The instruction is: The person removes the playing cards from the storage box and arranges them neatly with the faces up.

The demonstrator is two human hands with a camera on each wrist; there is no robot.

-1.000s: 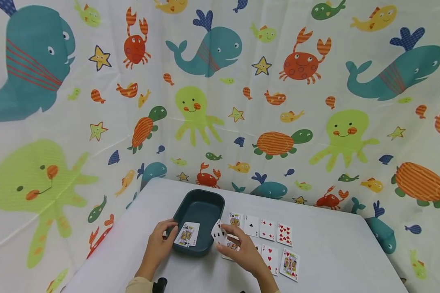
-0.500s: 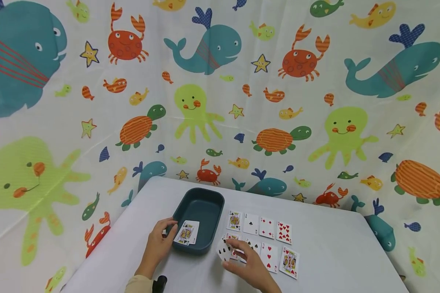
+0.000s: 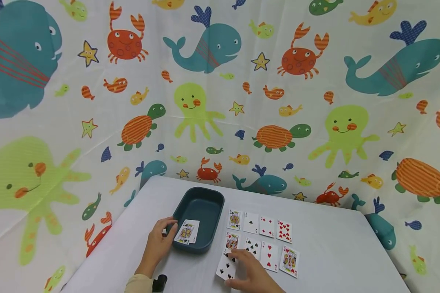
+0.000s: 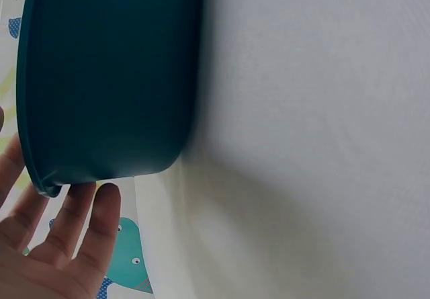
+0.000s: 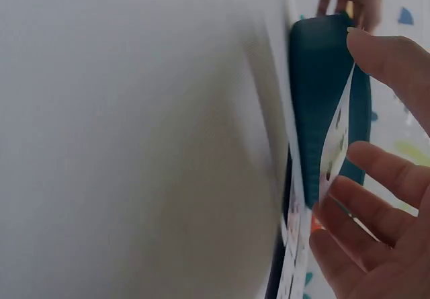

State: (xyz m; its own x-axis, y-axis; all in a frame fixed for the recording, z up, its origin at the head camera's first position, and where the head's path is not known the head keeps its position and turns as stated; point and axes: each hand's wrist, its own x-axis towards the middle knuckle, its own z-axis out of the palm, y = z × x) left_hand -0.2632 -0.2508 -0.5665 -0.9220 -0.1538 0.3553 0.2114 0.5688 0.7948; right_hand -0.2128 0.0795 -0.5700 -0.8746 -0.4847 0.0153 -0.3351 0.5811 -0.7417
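My right hand [image 3: 254, 270] pinches a playing card with black spade pips [image 3: 225, 267] between thumb and fingertips. It lies low at the near left of the card rows, overlapping the bottom of a red face card [image 3: 232, 240]. In the right wrist view that card [image 5: 336, 141] bows slightly between thumb and fingertips. My left hand [image 3: 160, 236] grips the left rim of a dark teal tray [image 3: 214, 232], thumb and fingers at its edge. The left wrist view has the fingers [image 4: 101, 222] against the tray's end wall. Face cards [image 3: 188, 232] lie overlapped inside the tray's near end.
Right of the tray, face-up cards form two rows: a black king [image 3: 234, 219], an ace of clubs [image 3: 251, 223], diamonds [image 3: 267, 226] and hearts [image 3: 284, 231] behind; spades [image 3: 253, 246], hearts [image 3: 269, 256] and a red king [image 3: 289, 261] in front. A sea-animal curtain [image 3: 238, 134] hangs behind the white table [image 3: 337, 252].
My right hand has carried the spade card from beside the tray's right rim down toward me, low before the front row. The left hand stays at the tray's rim.
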